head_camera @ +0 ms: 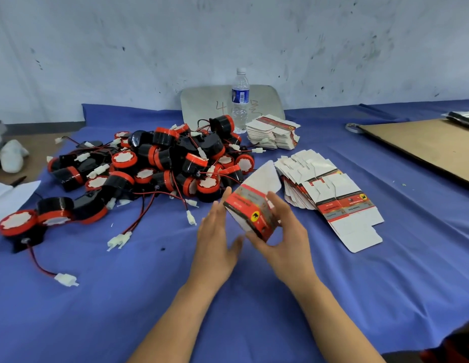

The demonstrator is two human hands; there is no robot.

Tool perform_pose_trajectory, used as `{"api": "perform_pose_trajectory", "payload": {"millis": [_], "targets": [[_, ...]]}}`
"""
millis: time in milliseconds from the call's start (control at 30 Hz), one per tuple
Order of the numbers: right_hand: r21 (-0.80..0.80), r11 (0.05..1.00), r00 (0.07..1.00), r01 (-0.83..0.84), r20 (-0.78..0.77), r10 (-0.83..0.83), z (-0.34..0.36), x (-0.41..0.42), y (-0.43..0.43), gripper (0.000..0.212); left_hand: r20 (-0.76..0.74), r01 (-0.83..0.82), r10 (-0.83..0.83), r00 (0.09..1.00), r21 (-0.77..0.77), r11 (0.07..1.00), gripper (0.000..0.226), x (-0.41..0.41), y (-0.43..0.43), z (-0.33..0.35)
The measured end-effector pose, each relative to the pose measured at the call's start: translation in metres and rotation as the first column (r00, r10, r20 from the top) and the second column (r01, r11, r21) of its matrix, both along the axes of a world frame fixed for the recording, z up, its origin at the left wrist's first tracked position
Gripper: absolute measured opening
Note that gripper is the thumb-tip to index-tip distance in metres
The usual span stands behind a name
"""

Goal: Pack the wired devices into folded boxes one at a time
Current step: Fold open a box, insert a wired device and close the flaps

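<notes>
— Your right hand (283,231) curls round the red, grey and white cardboard box (250,213), held tilted above the blue-covered table (149,297), its white flap pointing away from you.
— And the other?
— Your left hand (215,239) is flat, fingers straight, beside the box's left edge; whether it touches, I cannot tell.
— Where is there room?
— Bare blue cloth spreads before you and leftward. The heap of black-and-red round wired devices (149,166) lies just beyond the box; fanned flat box blanks (333,195) lie close on your right, a brown cardboard sheet (424,148) farther right.
</notes>
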State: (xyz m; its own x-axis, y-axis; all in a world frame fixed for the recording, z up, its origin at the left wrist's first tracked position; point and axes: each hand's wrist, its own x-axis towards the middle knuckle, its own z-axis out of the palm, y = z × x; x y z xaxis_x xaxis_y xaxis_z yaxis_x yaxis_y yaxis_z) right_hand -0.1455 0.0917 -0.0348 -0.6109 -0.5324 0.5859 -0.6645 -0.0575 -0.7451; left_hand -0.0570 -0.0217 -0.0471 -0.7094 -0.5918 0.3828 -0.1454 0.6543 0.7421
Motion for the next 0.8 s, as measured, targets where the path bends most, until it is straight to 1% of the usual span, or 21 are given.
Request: {"api": "perform_pose_trajectory", "payload": {"millis": [33,67,100,133,167,233,267,333,400,467,500,567,633,667,733,800], "targets": [[0.051,0.995,0.985,0.09,-0.154,-0.082,-0.003,0.0,-0.001,0.073,0.058,-0.069,0.074,0.996,-0.082,0.994,0.071,0.001,-0.003,-0.002],[0.095,0.978,0.941,0.185,-0.304,-0.148,-0.005,-0.001,-0.003,0.072,0.121,-0.161,0.183,0.976,-0.173,0.972,0.065,0.002,-0.006,-0.004],[0.134,0.954,0.88,0.268,-0.437,-0.185,-0.006,-0.002,-0.004,0.069,0.169,-0.266,0.313,0.935,-0.249,0.931,0.061,0.004,-0.01,-0.005],[0.17,0.929,0.819,0.328,-0.541,-0.191,-0.008,-0.002,-0.005,0.064,0.194,-0.36,0.419,0.887,-0.277,0.891,0.057,0.007,-0.014,-0.006],[0.201,0.91,0.771,0.362,-0.613,-0.171,-0.009,-0.002,-0.006,0.057,0.227,-0.423,0.481,0.847,-0.262,0.868,0.052,0.01,-0.018,-0.005],[0.247,0.894,0.719,0.373,-0.686,-0.11,-0.01,0.0,-0.008,0.048,0.336,-0.461,0.495,0.801,-0.181,0.869,0.046,0.014,-0.026,-0.004],[0.259,0.893,0.702,0.37,-0.706,-0.086,-0.011,0.001,-0.009,0.046,0.374,-0.457,0.483,0.792,-0.163,0.874,0.044,0.014,-0.029,-0.004],[0.276,0.891,0.689,0.36,-0.722,-0.055,-0.01,0.004,-0.009,0.044,0.361,-0.45,0.478,0.801,-0.164,0.878,0.038,0.013,-0.032,-0.005],[0.302,0.886,0.698,0.353,-0.715,-0.034,-0.008,0.006,-0.008,0.041,0.245,-0.461,0.473,0.846,-0.111,0.881,0.029,0.012,-0.032,-0.004],[0.333,0.877,0.707,0.348,-0.707,-0.012,-0.007,0.008,-0.007,0.038,0.065,-0.457,0.454,0.889,0.03,0.889,0.012,0.012,-0.03,0.001],[0.347,0.871,0.711,0.347,-0.703,-0.003,-0.008,0.01,-0.007,0.039,-0.023,-0.442,0.446,0.895,0.099,0.892,0.007,0.013,-0.03,0.005],[0.36,0.871,0.729,0.335,-0.684,0.002,-0.01,0.012,-0.007,0.041,-0.172,-0.414,0.443,0.88,0.18,0.892,0.014,0.016,-0.029,0.01],[0.329,0.89,0.763,0.315,-0.645,-0.032,-0.01,0.015,-0.007,0.044,-0.286,-0.365,0.417,0.863,0.217,0.905,0.019,0.018,-0.025,0.016],[0.288,0.904,0.774,0.315,-0.63,-0.069,-0.009,0.016,-0.007,0.044,-0.345,-0.329,0.386,0.855,0.214,0.92,0.022,0.019,-0.021,0.02],[0.155,0.941,0.798,0.3,-0.582,-0.158,-0.008,0.017,-0.009,0.04,-0.493,-0.233,0.274,0.826,0.144,0.962,0.028,0.021,-0.011,0.026],[0.028,0.973,0.852,0.229,-0.489,-0.186,-0.004,0.018,-0.009,0.034,-0.61,-0.129,0.099,0.786,-0.005,0.992,0.022,0.023,0.002,0.029]]}}
